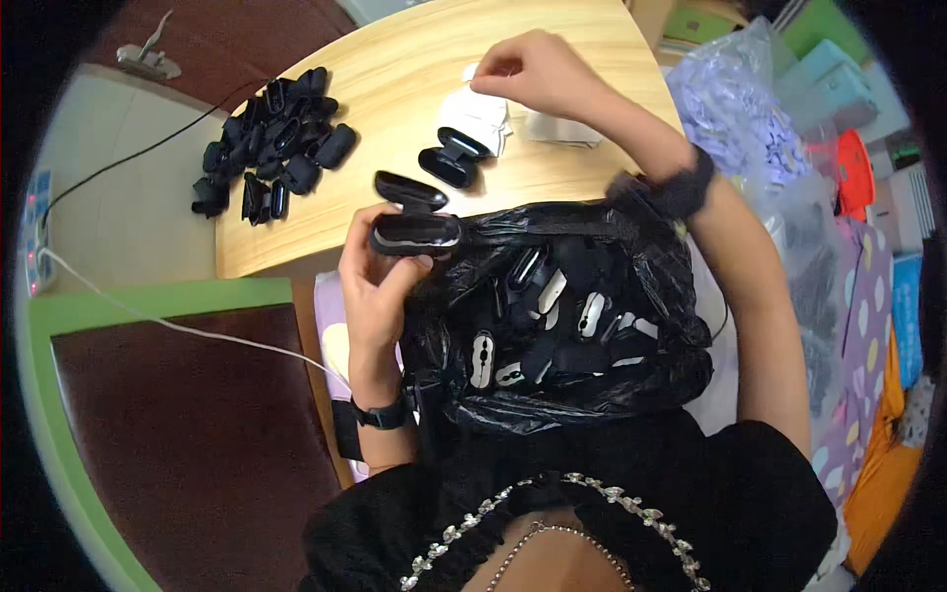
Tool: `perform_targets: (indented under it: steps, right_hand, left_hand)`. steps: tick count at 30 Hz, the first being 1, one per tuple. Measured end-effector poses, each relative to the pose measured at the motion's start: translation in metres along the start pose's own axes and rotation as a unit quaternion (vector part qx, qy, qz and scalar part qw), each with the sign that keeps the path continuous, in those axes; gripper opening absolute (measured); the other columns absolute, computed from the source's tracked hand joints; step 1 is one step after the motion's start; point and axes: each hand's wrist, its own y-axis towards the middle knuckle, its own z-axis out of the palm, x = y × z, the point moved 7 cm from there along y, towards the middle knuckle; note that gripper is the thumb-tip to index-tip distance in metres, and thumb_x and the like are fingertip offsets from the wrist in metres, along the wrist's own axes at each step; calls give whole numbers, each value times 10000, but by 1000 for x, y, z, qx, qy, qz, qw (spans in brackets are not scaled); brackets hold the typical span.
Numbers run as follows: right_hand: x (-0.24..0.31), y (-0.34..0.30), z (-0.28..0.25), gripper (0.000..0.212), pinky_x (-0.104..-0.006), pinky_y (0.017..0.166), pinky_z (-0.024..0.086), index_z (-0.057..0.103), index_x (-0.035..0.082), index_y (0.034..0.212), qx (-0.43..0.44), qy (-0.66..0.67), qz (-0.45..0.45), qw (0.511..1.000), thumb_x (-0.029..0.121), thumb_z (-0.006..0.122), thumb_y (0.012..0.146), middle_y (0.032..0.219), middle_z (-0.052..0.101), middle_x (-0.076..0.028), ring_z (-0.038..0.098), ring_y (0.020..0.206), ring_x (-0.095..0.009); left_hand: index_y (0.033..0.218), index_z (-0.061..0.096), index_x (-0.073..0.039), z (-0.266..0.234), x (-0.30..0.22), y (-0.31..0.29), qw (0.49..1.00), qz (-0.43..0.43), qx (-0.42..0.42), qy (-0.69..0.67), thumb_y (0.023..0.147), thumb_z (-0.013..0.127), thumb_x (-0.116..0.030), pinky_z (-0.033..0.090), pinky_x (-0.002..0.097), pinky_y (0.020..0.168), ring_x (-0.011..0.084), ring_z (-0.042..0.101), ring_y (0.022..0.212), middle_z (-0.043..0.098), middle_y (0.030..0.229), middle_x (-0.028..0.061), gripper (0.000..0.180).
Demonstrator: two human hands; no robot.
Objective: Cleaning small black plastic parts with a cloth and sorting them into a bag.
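Glossy black hinged oval case (416, 235): opening faces up, long axis 9 to 3 o'clock, raised lid (408, 191) at 12.
Bare left hand (375, 276): pinches the case between thumb and fingers, case toward 1 o'clock from palm.
Bare right hand (528, 79): at the case's 1 o'clock, fingertips bunched by flat white sheets (475, 123); cannot tell whether gripping.

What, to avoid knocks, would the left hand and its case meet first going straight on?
Probably another open black case, ahead, slightly right: the left hand could clip it with the held case; depth is unclear.
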Motion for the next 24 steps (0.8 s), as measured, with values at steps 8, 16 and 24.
perform_targets:
  steps: [8,16,24]
  right_hand:
    - [-55,35,60,224,-292,648,510,683,-6,785,113,-125,29,985,207,716,721,746,670,-133,637,665,-206]
    - [-47,34,41,178,-271,635,511,685,-9,806,77,-96,75,990,149,681,724,720,664,-116,628,650,-162]
    - [-43,-2,-12,194,-246,623,509,658,-45,868,52,174,167,969,132,668,789,737,639,-72,605,669,-112]
  left_hand:
    - [1148,496,53,-6,0,-11,983,-72,91,-143,776,476,-216,484,283,719,202,602,825,607,984,149,459]
    - [1000,550,-6,18,4,-17,938,-210,112,-254,918,385,-405,389,243,464,166,488,521,559,669,89,439]
    - [932,530,-50,52,11,-6,870,-252,172,-389,956,288,-484,369,261,456,171,435,497,474,598,54,498]
